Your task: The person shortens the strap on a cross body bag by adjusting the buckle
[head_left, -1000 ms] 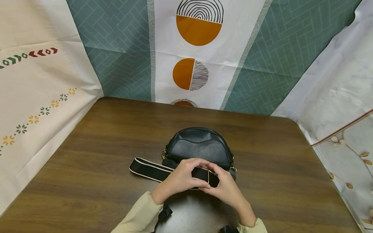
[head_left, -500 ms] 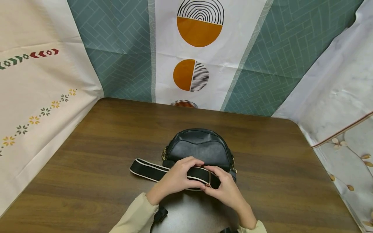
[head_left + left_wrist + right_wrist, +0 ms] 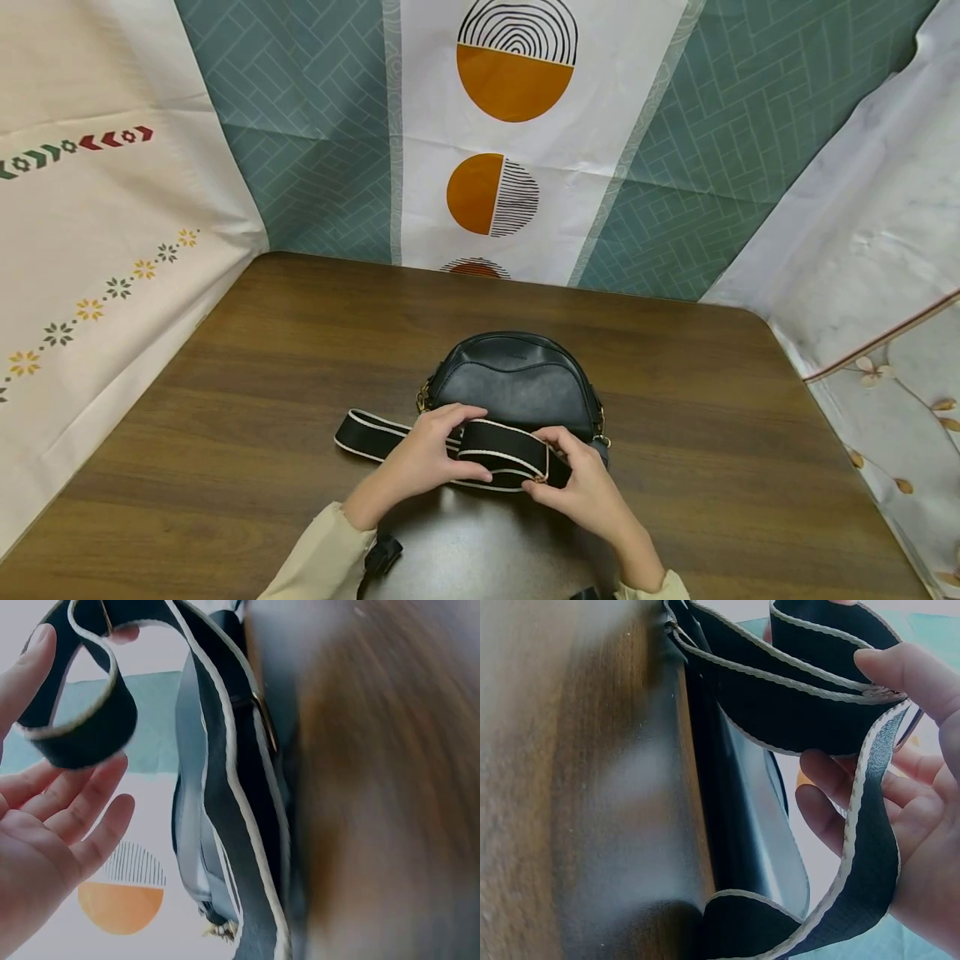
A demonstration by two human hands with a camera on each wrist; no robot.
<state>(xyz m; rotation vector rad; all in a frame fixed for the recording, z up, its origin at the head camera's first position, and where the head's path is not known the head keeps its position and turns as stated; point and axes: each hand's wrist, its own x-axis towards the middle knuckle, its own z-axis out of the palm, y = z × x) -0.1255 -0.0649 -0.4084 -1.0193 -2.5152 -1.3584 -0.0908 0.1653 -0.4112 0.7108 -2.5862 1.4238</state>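
A black half-moon shoulder bag (image 3: pixel 517 387) lies at mid-table. In front of it is its black strap (image 3: pixel 371 437) with white edging, folded in loops. My left hand (image 3: pixel 416 458) holds the strap's looped end, thumb on the near side and fingers on the far side. In the left wrist view, that loop (image 3: pixel 94 731) hangs between thumb and fingers. My right hand (image 3: pixel 585 479) pinches the strap by its gold slider buckle (image 3: pixel 547 462). The right wrist view has the right thumb (image 3: pixel 919 679) pressed on the layered strap, with fingers beneath.
The brown wooden table (image 3: pixel 225 400) extends to both sides of the bag. Gold clasps (image 3: pixel 422 398) join the strap to the bag's sides. A patterned cloth (image 3: pixel 322 167) hangs behind the table, with a cream cloth (image 3: pixel 112 208) at left and a floral one at right.
My left hand has moved left, and more of the folded strap shows between the hands. The buckle has shifted slightly right and nearer. My right hand and the bag have barely moved.
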